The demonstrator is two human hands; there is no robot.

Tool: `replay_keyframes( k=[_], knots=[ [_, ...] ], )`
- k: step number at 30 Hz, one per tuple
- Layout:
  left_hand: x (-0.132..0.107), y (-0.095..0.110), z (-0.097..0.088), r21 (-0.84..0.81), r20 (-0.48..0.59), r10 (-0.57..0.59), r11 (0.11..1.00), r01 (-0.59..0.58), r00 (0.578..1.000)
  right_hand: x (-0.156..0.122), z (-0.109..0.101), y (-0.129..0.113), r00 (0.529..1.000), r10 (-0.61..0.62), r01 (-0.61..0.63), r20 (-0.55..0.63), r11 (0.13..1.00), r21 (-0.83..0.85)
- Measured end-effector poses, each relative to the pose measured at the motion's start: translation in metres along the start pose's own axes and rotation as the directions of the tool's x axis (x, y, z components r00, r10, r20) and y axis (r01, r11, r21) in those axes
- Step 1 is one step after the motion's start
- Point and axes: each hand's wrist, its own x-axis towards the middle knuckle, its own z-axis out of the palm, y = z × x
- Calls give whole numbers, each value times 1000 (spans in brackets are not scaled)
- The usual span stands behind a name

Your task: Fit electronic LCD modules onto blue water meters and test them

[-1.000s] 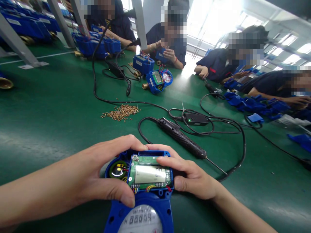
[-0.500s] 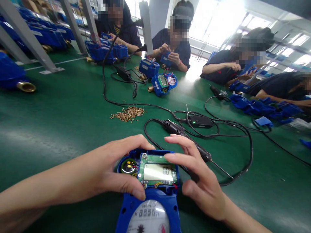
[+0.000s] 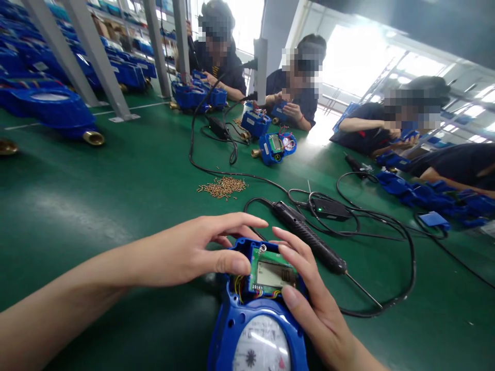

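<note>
Both hands point(image 3: 201, 250) cupped around meter point(image 3: 259, 319)

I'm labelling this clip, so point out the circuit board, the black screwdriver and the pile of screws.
circuit board point(image 3: 271, 273), head view, on its grey display.
black screwdriver point(image 3: 309, 238), head view, mid-handle.
pile of screws point(image 3: 223, 186), head view, centre of the heap.

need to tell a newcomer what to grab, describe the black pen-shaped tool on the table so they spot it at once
On the green table, look just past the right hand on the blue meter. The black screwdriver lies there slantwise, alone in having a thin metal tip and a looping cord.
</note>
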Motion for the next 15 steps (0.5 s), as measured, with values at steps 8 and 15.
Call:
replay_keyframes(
  k=[8, 15],
  knots=[
    [-11, -16, 16, -137, -122, -133, 984, 116, 983, -2, 0, 8, 1000, -11, 13, -19, 994, 107],
    [-8, -22, 38, -239, -108, -76, 970, 48, 991, 4, 2, 21, 994, -92, 86, 53, 991, 102]
  ],
)
